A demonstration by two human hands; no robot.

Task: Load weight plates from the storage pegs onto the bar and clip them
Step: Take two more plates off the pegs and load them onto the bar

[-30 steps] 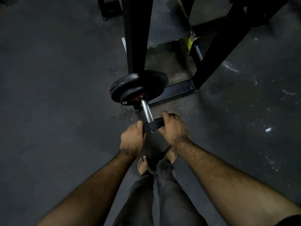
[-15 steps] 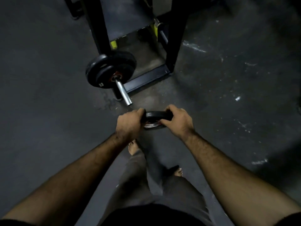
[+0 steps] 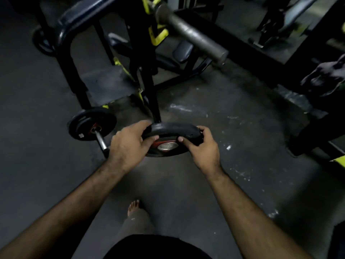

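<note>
I hold a black weight plate [image 3: 172,130] with a red and silver hub between both hands, tilted nearly flat at waist height. My left hand [image 3: 130,146] grips its left rim and my right hand [image 3: 202,146] grips its right rim. To the left, a low storage peg [image 3: 101,142] sticks out toward me with two black plates [image 3: 89,126] on it. The grey bar sleeve [image 3: 194,34] juts out at the top, bare, above and beyond the plate I carry.
A black and yellow rack frame [image 3: 149,86] stands just behind the plate. Another plate [image 3: 42,42] hangs at the far left of the rack. A padded bench part [image 3: 183,50] and other dark machines lie to the right. My bare foot [image 3: 133,207] is on the dark floor.
The plate has come off the low peg and moved back and up in both hands. My view has lifted, so the rack and the bar sleeve now show.
</note>
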